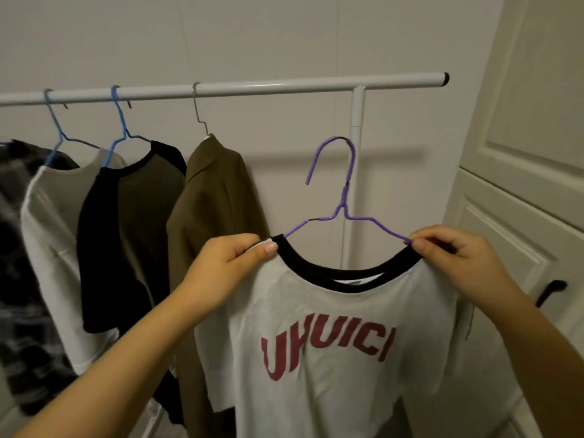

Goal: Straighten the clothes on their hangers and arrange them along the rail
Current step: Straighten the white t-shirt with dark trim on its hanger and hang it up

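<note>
White cotton-looking T-shirt [331,358] with a black ribbed neckband and dark red block letters across the chest hangs from a thin purple wire hanger [343,213], whose coating is worn through to dark metal in a few spots. Both hands hold it up below the rail, off it: the left hand [227,267] pinches the shirt's shoulder beside the collar, thumb pressed on the fabric, and the right hand [455,251] pinches the other shoulder where the hanger's arm enters the collar. The hanger's hook is free in the air, just in front of the white upright post [355,172].

Along the smooth white tubular rail [252,86], capped in black at its right end, four garments hang: an olive-brown jacket [205,216] on a bare metal hook, a black and olive T-shirt [126,222] and a pale beige T-shirt [53,222], each on a blue wire hanger, and a dark plaid garment [15,279], blurred, at far left.

Behind is a plain off-white wall [221,36]; at right a cream panelled door [521,153] with a black lever handle [551,290].
</note>
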